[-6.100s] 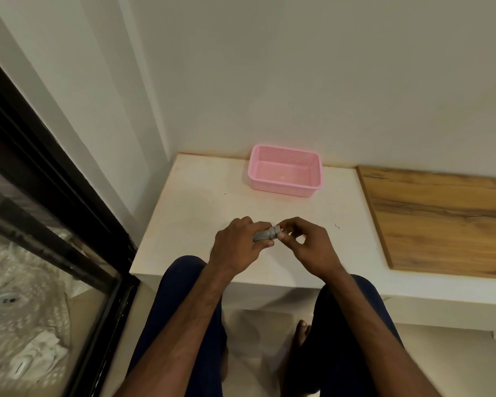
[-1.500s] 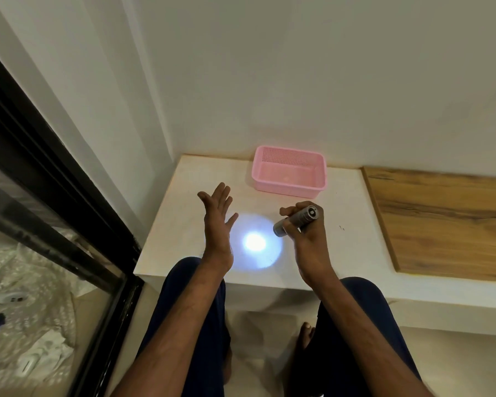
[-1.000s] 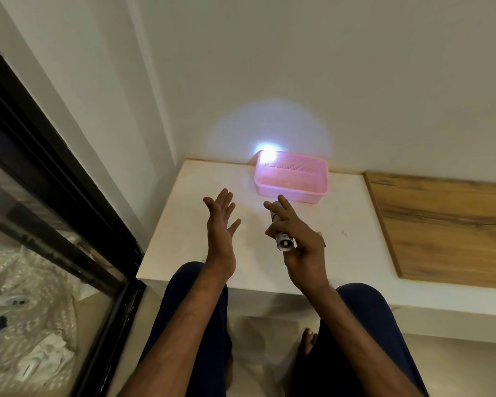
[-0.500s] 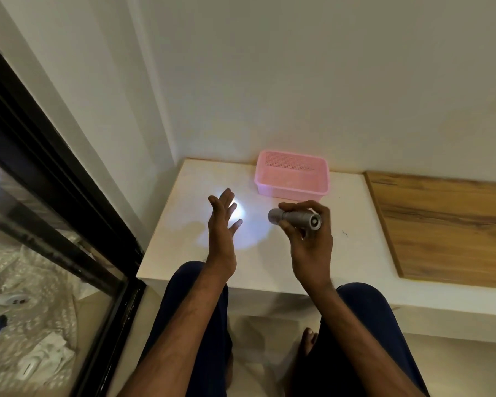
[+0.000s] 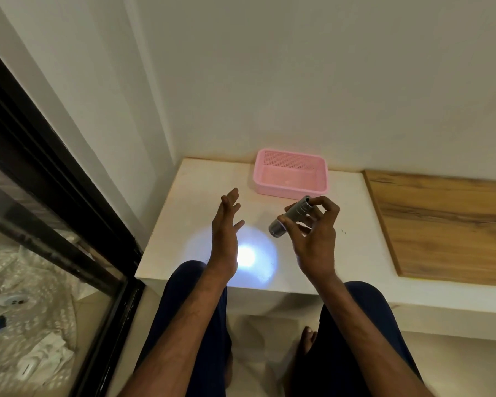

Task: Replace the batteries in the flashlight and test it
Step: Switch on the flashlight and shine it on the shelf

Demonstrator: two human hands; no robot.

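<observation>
A small grey metal flashlight is lit and tilted, lens end down and to the left. My right hand holds it above the white table, fingers curled round its body, thumb near the tail end. Its beam makes a bright round spot on the table near the front edge. My left hand hovers just left of the spot, fingers straight, palm facing right, holding nothing. No batteries are visible.
A pink plastic basket stands at the back of the table against the wall. A wooden board covers the right part of the surface. A black-framed glass door stands on the left. My knees are under the table's front edge.
My right hand has swung the flashlight from pointing left at my left palm to pointing down-left. The light spot moved from the palm onto the table near the front edge.
</observation>
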